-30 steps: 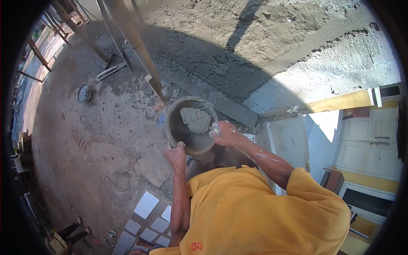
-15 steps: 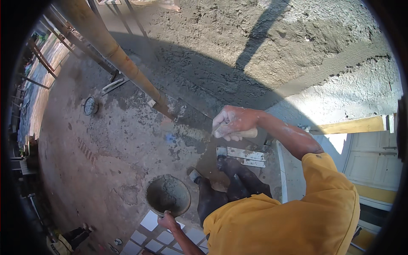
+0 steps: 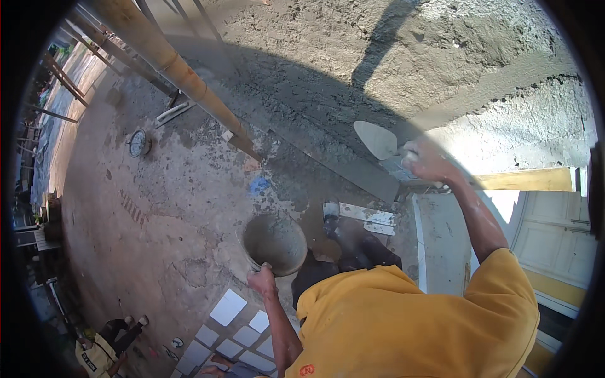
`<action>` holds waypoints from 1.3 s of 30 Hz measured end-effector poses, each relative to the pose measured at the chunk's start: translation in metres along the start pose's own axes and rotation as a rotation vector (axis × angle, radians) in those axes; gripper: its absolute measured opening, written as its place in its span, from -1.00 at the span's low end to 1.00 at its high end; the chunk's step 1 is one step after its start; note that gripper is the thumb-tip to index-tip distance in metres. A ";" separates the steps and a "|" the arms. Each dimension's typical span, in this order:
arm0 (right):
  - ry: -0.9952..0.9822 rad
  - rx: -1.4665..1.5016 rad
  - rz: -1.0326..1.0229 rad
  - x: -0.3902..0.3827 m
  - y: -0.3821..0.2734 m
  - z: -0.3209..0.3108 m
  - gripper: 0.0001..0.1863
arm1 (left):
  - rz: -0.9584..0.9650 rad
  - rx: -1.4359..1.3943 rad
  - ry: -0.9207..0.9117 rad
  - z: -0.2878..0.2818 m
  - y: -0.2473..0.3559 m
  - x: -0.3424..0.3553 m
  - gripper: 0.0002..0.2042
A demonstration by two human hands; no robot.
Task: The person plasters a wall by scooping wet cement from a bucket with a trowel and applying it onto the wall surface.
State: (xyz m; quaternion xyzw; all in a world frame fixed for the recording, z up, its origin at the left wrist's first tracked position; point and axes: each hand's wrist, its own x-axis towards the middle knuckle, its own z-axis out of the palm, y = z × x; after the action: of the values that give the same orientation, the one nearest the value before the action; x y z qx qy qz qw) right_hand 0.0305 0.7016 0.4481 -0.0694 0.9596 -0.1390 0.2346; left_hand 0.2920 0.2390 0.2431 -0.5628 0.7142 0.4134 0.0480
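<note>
My left hand (image 3: 263,279) grips the near rim of a round bowl (image 3: 300,247), tilted so that its mortar-coated inside shows. In my right hand (image 3: 428,160) is the handle of a trowel, mostly hidden by the fingers. The pale, leaf-shaped trowel blade (image 3: 376,140) points left, in front of the lower part of a wall covered in rough wet mortar (image 3: 315,60). Whether the blade touches the wall, I cannot tell. A smooth grey strip (image 3: 359,173) runs along the wall's foot, below the blade.
A bamboo pole (image 3: 183,75) slants down to the floor at left. White boards (image 3: 368,217) lie by my legs, white tiles (image 3: 228,307) near the bottom. A round container (image 3: 138,143) stands at left. Another person (image 3: 104,353) is at lower left. A pale door (image 3: 554,220) is at right.
My right hand has swung right and slightly up, bringing the trowel blade into plain sight. My left hand has lifted the bowl up and to the right in the picture.
</note>
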 end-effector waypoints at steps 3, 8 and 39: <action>-0.256 0.089 -0.194 -0.024 -0.076 0.066 -0.65 | 0.207 -0.031 -0.154 0.031 0.054 -0.014 -0.78; 0.046 -0.192 -0.265 0.002 -0.118 0.189 -0.72 | 0.507 -0.005 -0.362 0.043 0.154 -0.055 -0.84; 0.494 -0.111 -0.309 -0.059 -0.206 0.160 -0.89 | 0.934 0.076 -0.424 -0.033 0.164 -0.048 -0.68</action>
State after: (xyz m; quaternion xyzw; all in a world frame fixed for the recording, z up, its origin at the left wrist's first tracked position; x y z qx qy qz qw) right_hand 0.1716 0.4798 0.3987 -0.1915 0.9718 -0.1333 -0.0344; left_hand 0.1838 0.2587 0.3780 -0.0852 0.8785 0.4696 0.0223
